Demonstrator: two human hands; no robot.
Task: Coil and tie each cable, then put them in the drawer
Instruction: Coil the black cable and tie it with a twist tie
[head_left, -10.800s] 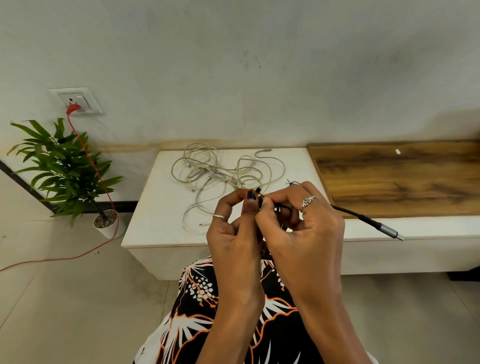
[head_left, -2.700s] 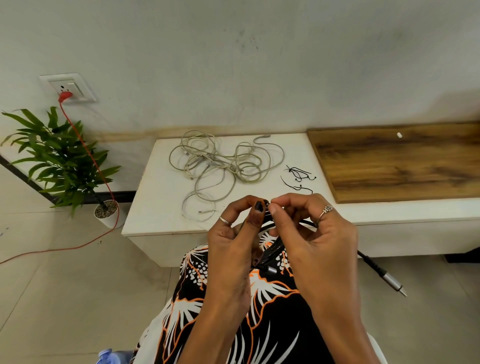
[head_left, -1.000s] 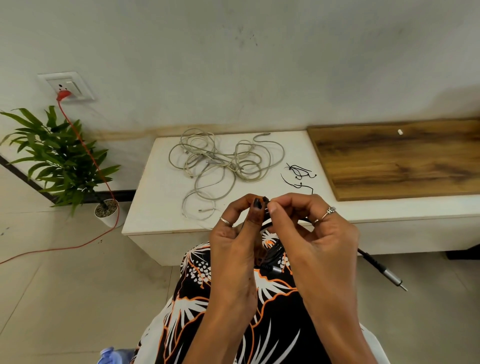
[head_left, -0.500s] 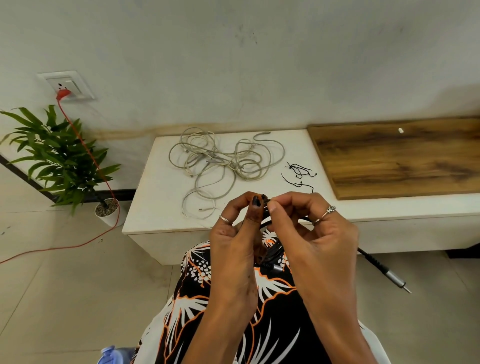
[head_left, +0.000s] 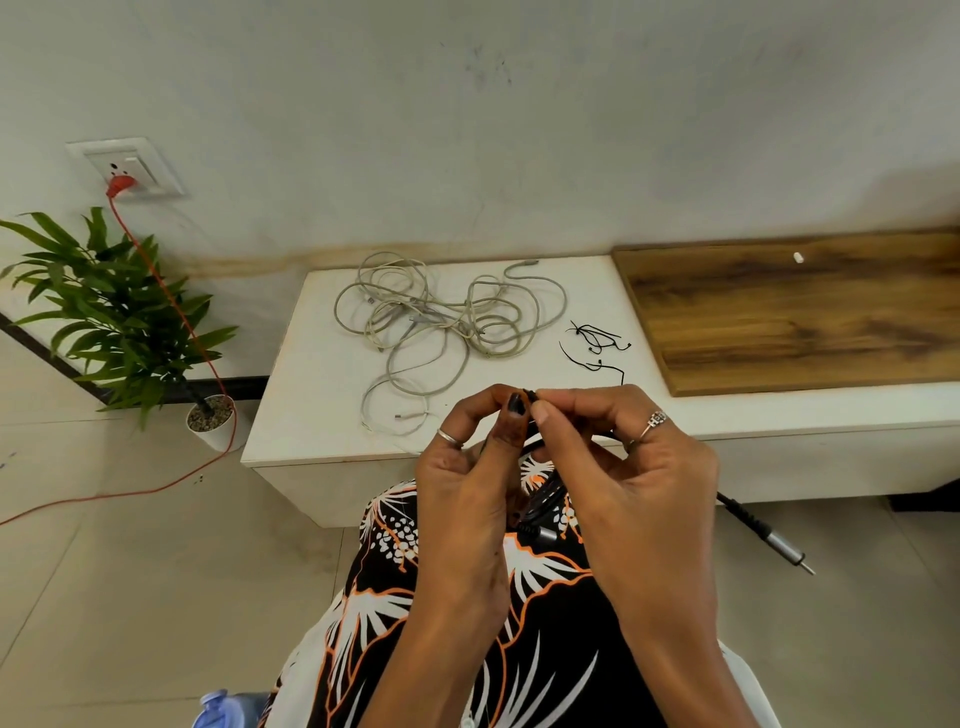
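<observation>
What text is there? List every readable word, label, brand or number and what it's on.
None can be read.
Socket: no legible marking.
Black cable plug: no print shows.
Grey cables: connectors too small to read.
Ring: a pattern, not letters.

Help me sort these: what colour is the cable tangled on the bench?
Pale grey-beige tangled cable, seen in the head view.
</observation>
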